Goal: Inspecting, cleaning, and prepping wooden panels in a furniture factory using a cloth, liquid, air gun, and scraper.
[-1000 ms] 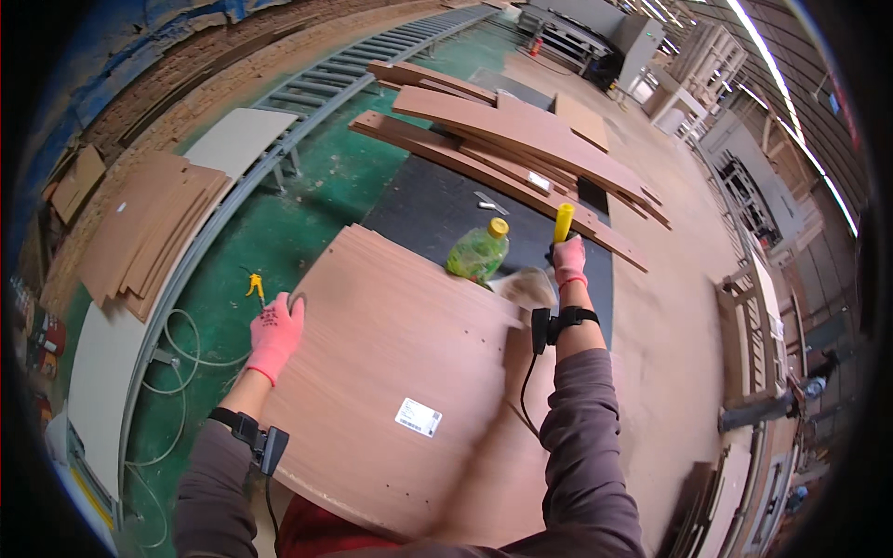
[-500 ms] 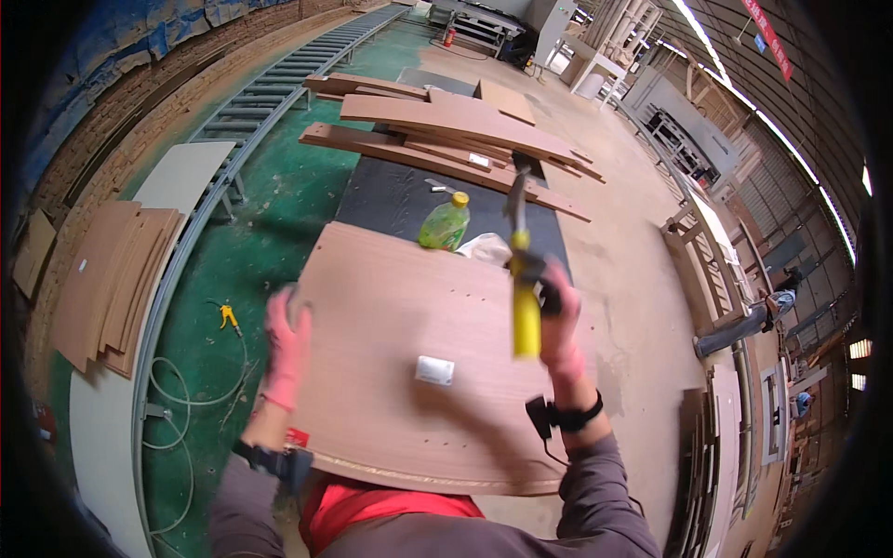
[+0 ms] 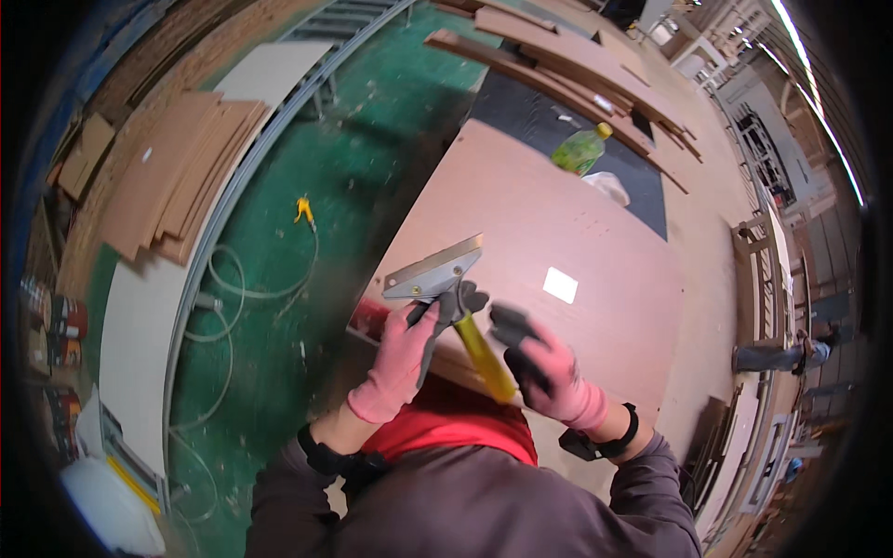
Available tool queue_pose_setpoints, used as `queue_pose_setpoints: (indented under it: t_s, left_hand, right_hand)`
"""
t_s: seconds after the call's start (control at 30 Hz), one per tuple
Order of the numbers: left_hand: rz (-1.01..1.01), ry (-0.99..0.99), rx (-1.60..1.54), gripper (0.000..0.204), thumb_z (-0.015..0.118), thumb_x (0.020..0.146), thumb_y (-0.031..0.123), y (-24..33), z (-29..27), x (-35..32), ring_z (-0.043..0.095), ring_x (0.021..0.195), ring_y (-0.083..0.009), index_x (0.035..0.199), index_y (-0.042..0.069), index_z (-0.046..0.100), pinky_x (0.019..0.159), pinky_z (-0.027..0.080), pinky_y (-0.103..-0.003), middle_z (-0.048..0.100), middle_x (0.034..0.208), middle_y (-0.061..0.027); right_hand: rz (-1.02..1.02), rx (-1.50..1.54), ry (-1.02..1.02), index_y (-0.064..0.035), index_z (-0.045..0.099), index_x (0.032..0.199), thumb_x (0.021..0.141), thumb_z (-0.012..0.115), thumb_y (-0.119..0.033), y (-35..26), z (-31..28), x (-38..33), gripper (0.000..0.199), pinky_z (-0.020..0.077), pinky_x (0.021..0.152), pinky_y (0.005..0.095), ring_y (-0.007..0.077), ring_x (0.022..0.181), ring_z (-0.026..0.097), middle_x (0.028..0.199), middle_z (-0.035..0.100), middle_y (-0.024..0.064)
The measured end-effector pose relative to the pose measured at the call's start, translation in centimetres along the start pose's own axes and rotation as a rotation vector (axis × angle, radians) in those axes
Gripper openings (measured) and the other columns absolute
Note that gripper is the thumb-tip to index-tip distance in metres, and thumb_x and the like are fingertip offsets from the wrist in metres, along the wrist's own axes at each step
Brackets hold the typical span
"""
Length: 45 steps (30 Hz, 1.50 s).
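Observation:
A wide-bladed scraper (image 3: 482,358) with a yellow handle tilts over the near edge of a wood-coloured panel (image 3: 521,209). My left hand (image 3: 395,367), in a pink glove with dark fingers, is closed around the scraper's neck, just below the metal blade. Close to the right of the handle, my right hand (image 3: 555,377) wears a matching glove. Its fingers are bent but apart, with nothing visible in them. A white label (image 3: 560,285) lies on the panel. Something red, partly hidden by the blade and left hand, shows at the panel's near left corner.
Past the panel stand a green bottle (image 3: 579,152) and a crumpled white cloth or bag (image 3: 608,188). Long boards (image 3: 549,79) lie farther back. To the left, a roller conveyor carries stacked panels (image 3: 181,172); a yellow air gun (image 3: 303,210) and hose lie on the green floor. A person (image 3: 811,353) is far right.
The scraper has come from my raised right hand to my left hand, down near my body. My right hand has let go and lowered. The view has turned leftward and down.

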<state>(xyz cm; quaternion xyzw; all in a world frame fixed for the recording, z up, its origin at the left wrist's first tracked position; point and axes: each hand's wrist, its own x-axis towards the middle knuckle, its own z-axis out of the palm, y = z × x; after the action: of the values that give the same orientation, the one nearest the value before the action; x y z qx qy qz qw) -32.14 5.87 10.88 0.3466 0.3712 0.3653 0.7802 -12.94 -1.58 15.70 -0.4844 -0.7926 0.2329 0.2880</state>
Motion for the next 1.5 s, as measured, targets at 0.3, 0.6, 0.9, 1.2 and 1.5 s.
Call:
queue_pose_setpoints:
  t_s: [0.3,0.6,0.9,1.2,1.5]
  left_hand:
    - [0.140,-0.045,0.194,0.031,0.048,0.097,0.026,-4.3,1.4,-2.9,0.045,0.070,-0.0074,0.101,-0.003,0.059,0.062,0.042,-0.026,0.056,0.074,-0.0024]
    - [0.390,0.470,0.653,0.032,0.054,0.083,0.003,-4.9,-6.1,-8.4,0.057,0.104,-0.0268,0.114,-0.004,0.057,0.089,0.045,-0.036,0.059,0.113,-0.0167]
    - [0.332,0.374,0.830,0.085,0.070,0.073,0.014,-6.4,-10.2,-4.8,0.034,0.128,-0.0353,0.142,0.003,0.023,0.104,0.031,-0.043,0.034,0.138,-0.0216]
    - [0.341,0.299,1.194,0.127,0.086,0.052,0.032,-6.1,-9.1,-4.4,0.029,0.130,-0.0383,0.143,0.001,0.004,0.106,0.028,-0.045,0.025,0.142,-0.0233]
    - [0.289,0.409,1.188,0.133,0.089,0.047,0.031,-6.9,-6.6,-3.9,0.023,0.132,-0.0408,0.142,-0.002,0.001,0.108,0.024,-0.047,0.017,0.143,-0.0266]
  right_hand:
    - [0.303,-0.006,-0.059,-0.0019,0.031,0.136,0.070,0.069,-0.005,-1.2,2.6,0.4,0.076,0.0458,0.082,0.0418,0.0403,0.099,0.051,0.114,0.045,0.0218]
    - [0.403,-0.045,-0.530,-0.0083,0.042,0.129,0.079,0.062,-0.016,2.3,0.2,-3.1,0.054,0.0494,0.069,0.0398,0.0354,0.083,0.058,0.106,0.049,0.0182]
    - [0.089,-0.341,-0.718,-0.0106,0.044,0.127,0.091,0.045,-0.029,2.6,3.6,1.0,0.040,0.0520,0.067,0.0399,0.0347,0.079,0.062,0.113,0.048,0.0220]
    - [0.104,-0.403,-0.898,-0.0136,0.045,0.128,0.092,0.042,-0.029,1.3,3.4,3.7,0.040,0.0533,0.065,0.0401,0.0334,0.080,0.064,0.114,0.049,0.0209]
    - [0.156,-0.520,-0.939,-0.0192,0.043,0.132,0.093,0.041,-0.025,0.7,4.4,3.3,0.040,0.0541,0.064,0.0401,0.0319,0.081,0.064,0.116,0.047,0.0193]
